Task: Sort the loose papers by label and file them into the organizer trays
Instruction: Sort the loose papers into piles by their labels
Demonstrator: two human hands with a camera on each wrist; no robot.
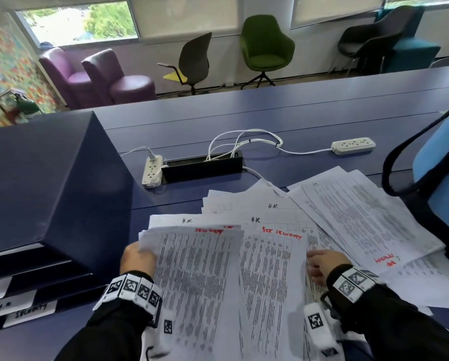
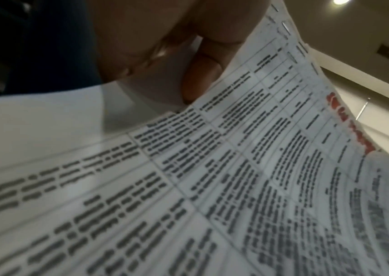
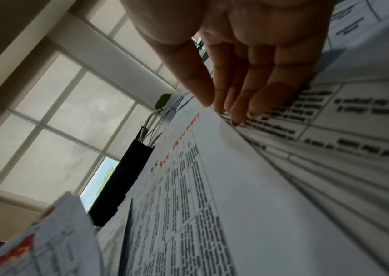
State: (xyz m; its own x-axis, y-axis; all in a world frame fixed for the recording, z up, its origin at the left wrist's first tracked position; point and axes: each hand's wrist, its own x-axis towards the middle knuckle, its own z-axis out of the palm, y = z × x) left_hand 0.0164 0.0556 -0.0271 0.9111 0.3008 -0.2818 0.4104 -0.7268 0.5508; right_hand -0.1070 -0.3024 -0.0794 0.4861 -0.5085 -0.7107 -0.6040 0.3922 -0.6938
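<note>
— Printed sheets filled our near view: our left hand (image 1: 138, 261) pinched a lifted red-labelled sheaf (image 1: 192, 269) by its left edge, thumb on top.

— And our right hand (image 1: 323, 265)?

— Fingers straight, holding nothing, tips resting on the right edge of the next security sheet (image 1: 270, 277), long axis running away from us.

— So where did it need to go?

— Left. The organizer trays (image 1: 35, 290) sat just beside our left hand, the security slot lowest. H.R. sheets (image 1: 257, 212) lay beyond; the power strip (image 1: 152, 171) and cables stood well clear.
</note>
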